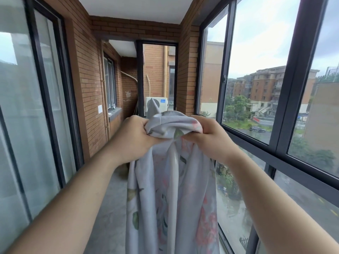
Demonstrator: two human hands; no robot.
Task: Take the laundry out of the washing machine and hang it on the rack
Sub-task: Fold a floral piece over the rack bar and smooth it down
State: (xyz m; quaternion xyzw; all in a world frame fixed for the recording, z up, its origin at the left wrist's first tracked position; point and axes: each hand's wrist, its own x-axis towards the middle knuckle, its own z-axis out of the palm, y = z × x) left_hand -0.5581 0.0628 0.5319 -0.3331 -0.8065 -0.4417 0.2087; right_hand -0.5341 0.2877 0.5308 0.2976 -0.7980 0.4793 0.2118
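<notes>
Grey sheet (172,198), lengthwise vertical (top bunched)

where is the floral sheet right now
Centre of the head view: the floral sheet hangs down, its bunched top gripped by the left hand and right hand.

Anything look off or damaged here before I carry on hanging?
Nothing looks damaged or spilled. The floral sheet is only bunched where the left hand and right hand grip it, hanging down below. No rack is in view.

Soft overcast daylight entered through the right windows (256,52); no hard shadows. Wide-angle bending showed at edges. Left glass doors (22,107) were blurred; centre fairly sharp.
</notes>
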